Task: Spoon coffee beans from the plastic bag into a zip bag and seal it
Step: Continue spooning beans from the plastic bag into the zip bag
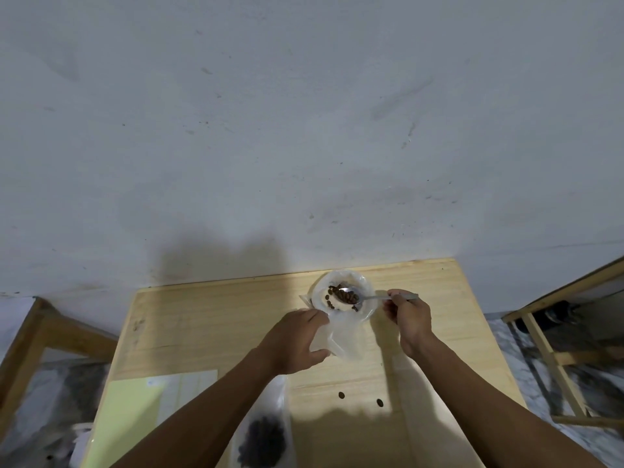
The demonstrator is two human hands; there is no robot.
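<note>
Our right hand (pixel 408 315) pinches the spoon (pixel 351 296), bowl over the zip bag (pixel 341 312) mouth our left hand (pixel 297 339) grips open

Wooden table (pixel 209 319), perhaps paper sheet (pixel 135 410).

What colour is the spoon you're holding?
Silver metal spoon, pinched by the right hand; head view.
</note>
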